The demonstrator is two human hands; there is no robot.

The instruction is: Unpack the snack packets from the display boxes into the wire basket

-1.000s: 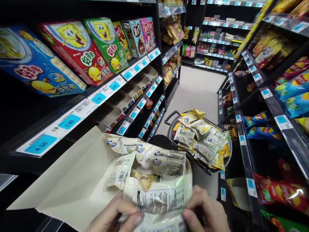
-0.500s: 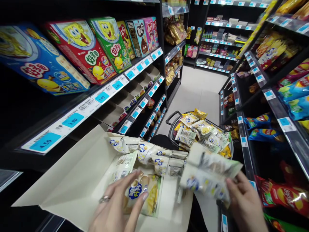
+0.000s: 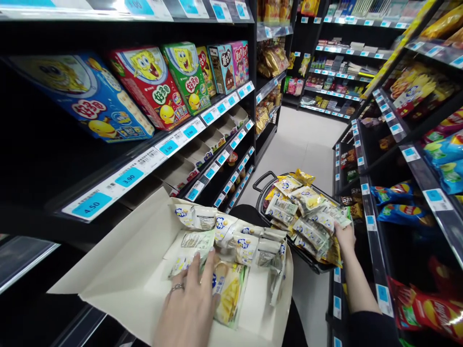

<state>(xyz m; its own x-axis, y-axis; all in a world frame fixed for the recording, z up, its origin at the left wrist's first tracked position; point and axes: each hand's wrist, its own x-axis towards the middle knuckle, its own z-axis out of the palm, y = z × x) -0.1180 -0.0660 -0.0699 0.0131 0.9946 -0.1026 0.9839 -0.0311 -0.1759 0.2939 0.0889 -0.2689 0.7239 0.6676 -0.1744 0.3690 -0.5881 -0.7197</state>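
Observation:
An open cardboard carton (image 3: 119, 260) with several small snack bags inside fills the lower middle. My left hand (image 3: 191, 294) is over it, fingers spread across a white-and-green snack bag (image 3: 193, 243) and a yellow-and-white snack bag (image 3: 229, 294). More white snack bags (image 3: 244, 248) stand in a row along the carton's far side. My right hand (image 3: 345, 236) reaches over a black shopping basket (image 3: 265, 180) piled with similar snack bags. Its fingers are closed on the edge of a snack bag (image 3: 331, 214) on top of the pile; some fingers are hidden.
At left, a shelf with price tags (image 3: 162, 147) holds upright snack boxes (image 3: 148, 86). On the right stand racks of chip bags (image 3: 430, 303). The basket rests in the aisle between them, and the pale floor (image 3: 296, 140) runs back to far shelves (image 3: 333, 72).
My right hand has carried snack bags from beside the carton over to the basket. My left hand has shifted slightly right and farther into the carton. The view has tilted a little.

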